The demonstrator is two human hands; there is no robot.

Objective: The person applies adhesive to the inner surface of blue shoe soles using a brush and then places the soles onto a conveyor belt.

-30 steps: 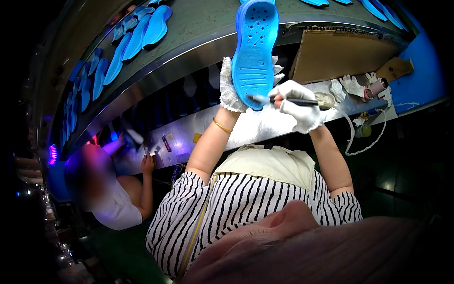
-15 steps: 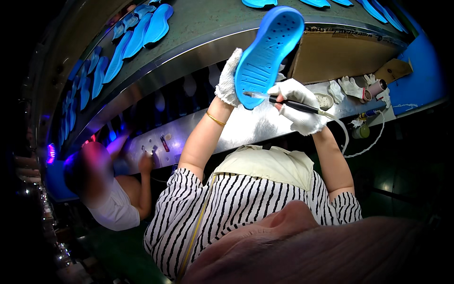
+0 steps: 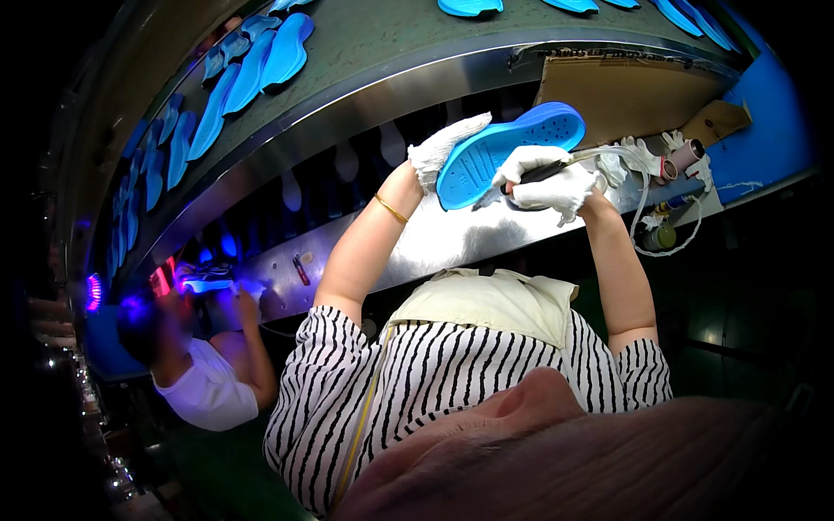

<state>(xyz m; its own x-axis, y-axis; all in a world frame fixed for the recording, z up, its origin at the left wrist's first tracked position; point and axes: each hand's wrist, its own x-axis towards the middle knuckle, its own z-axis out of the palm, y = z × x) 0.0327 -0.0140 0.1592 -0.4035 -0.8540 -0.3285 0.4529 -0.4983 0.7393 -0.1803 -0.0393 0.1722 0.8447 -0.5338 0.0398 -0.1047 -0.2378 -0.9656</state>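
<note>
- Gloved hands meet over the steel shelf (image 3: pixel 486 239), both busy with one blue shoe sole (image 3: pixel 508 152); every place below is told from that sole.
- Nearest the wearer, under the sole, lies the bare steel shelf, a backing surface should the sole be lowered; at this moment the sole appears lifted clear of it.
- The left hand (image 3: pixel 445 148), in a white cotton glove, is clamped on the sole's heel end, tilting it so the ridged face turns toward the wearer, probably so the worked spot can be seen.
- The right hand (image 3: pixel 546 181), also gloved, is closed around a dark pen-like tool (image 3: pixel 521 180) with a clear hose (image 3: pixel 630 169) trailing off; the tool's tip (image 3: pixel 484 201) rests at the sole's lower edge.
- So the sole sits between the two hands, touching both, the left gripping it, the right pressing against its near side.
- Right of the sole, spare white gloves (image 3: pixel 638 156) and small rolls (image 3: pixel 682 156) lie within reach.
- Beyond the sole, the conveyor belt (image 3: pixel 391 43) carries more blue soles (image 3: pixel 287 52).
- Far left of the sole, a co-worker (image 3: pixel 204 382) bends at a violet lamp (image 3: pixel 195 278).
</note>
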